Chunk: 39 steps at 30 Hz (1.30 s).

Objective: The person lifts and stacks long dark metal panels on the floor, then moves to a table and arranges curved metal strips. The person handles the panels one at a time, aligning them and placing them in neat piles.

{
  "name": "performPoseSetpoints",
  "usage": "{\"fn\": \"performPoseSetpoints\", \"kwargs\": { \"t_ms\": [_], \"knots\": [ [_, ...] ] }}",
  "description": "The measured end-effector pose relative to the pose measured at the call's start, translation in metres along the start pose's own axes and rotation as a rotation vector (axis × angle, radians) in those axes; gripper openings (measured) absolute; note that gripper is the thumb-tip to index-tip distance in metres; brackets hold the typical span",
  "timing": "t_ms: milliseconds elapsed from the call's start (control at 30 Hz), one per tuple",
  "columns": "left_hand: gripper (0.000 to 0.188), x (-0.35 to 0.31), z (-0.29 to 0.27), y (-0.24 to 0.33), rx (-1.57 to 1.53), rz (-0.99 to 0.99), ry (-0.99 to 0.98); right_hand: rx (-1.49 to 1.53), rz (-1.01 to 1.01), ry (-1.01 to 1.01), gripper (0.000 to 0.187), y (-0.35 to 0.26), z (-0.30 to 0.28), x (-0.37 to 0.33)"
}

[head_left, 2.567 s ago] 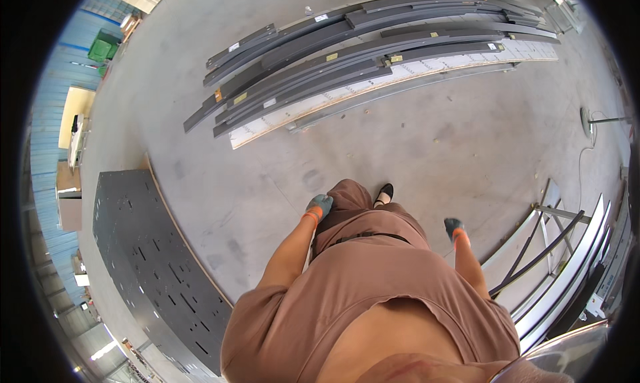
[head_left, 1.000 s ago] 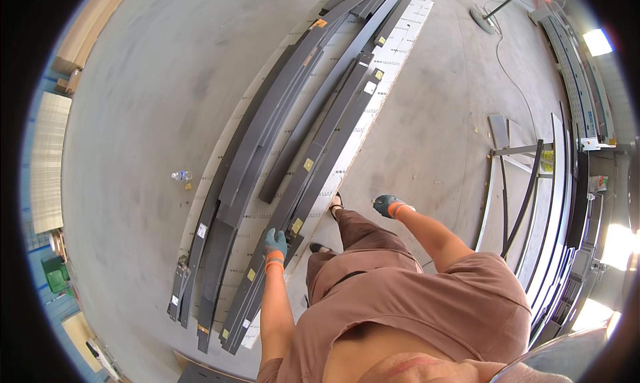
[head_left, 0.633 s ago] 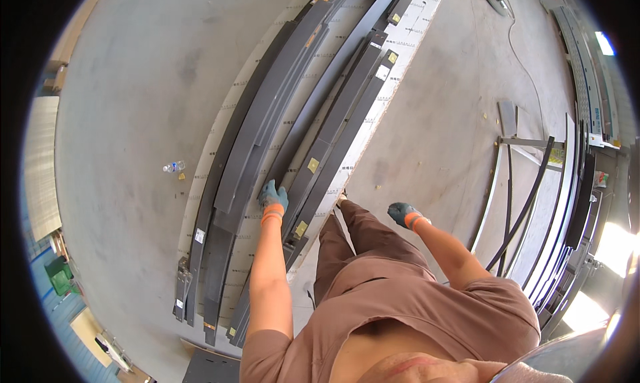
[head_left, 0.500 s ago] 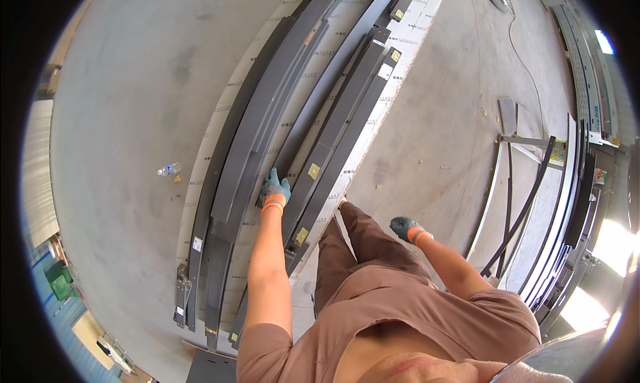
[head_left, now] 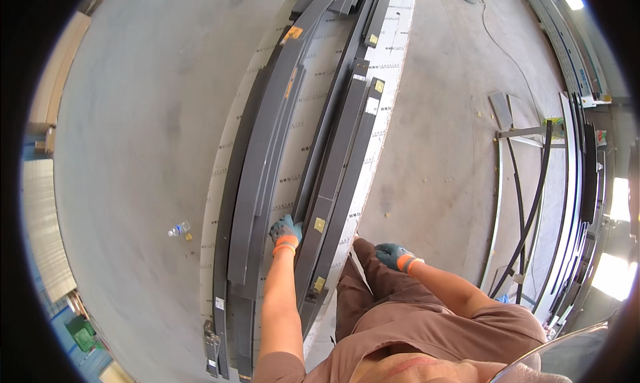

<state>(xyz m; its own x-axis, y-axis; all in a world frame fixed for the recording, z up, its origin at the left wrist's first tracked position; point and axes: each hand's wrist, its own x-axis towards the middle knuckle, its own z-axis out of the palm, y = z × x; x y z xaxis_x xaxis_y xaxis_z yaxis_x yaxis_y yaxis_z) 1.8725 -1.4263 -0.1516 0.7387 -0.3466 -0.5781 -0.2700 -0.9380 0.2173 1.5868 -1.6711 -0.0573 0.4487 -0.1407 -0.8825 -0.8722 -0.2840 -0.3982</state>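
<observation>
My left hand (head_left: 285, 230), in a grey-teal glove with an orange cuff, is closed on the near end of a long dark grey metal profile (head_left: 325, 140). That profile lies on a long white printed board (head_left: 288, 173), close beside another dark profile (head_left: 338, 143) to its right. My right hand (head_left: 394, 256), gloved the same way, hangs in front of my thigh with its fingers loosely stretched and nothing visible in it. More dark profiles (head_left: 257, 156) lie stacked along the left side of the board. Yellow stickers mark several of the pieces on the right.
A plastic bottle (head_left: 179, 230) lies on the grey floor left of the board. At right stands a rack-like frame (head_left: 500, 203) with long dark bars leaning on it. A cable (head_left: 497, 43) runs across the floor at the upper right. A green container (head_left: 83, 333) sits at the lower left.
The view has turned, so the board stands more upright in it. The profile at my left hand now lies closer to its right neighbour. My right hand has moved inward, over my thigh.
</observation>
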Motion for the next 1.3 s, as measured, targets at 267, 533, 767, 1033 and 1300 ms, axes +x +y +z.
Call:
{"fn": "performPoseSetpoints", "kwargs": {
  "t_ms": [267,533,767,1033,1300],
  "knots": [
    [0.041,-0.081,-0.099,0.026,-0.048,0.118,0.162,0.311,-0.352,0.192,0.056,-0.13,-0.008,0.052],
    [0.04,-0.18,-0.148,0.067,-0.146,0.135,0.342,0.474,-0.601,0.429,0.079,-0.25,-0.058,0.127],
    [0.041,-0.256,-0.12,0.064,-0.129,0.2,0.474,1.46,-0.378,0.125,0.061,-0.25,-0.041,0.052],
    [0.037,-0.296,-0.067,0.058,-0.384,0.425,0.595,1.212,-0.675,0.222,0.041,-0.234,-0.059,-0.071],
    [0.027,-0.321,-0.079,0.144,-0.656,0.901,0.594,1.084,-1.125,0.31,0.038,-0.203,-0.126,-0.256]
  ]
}}
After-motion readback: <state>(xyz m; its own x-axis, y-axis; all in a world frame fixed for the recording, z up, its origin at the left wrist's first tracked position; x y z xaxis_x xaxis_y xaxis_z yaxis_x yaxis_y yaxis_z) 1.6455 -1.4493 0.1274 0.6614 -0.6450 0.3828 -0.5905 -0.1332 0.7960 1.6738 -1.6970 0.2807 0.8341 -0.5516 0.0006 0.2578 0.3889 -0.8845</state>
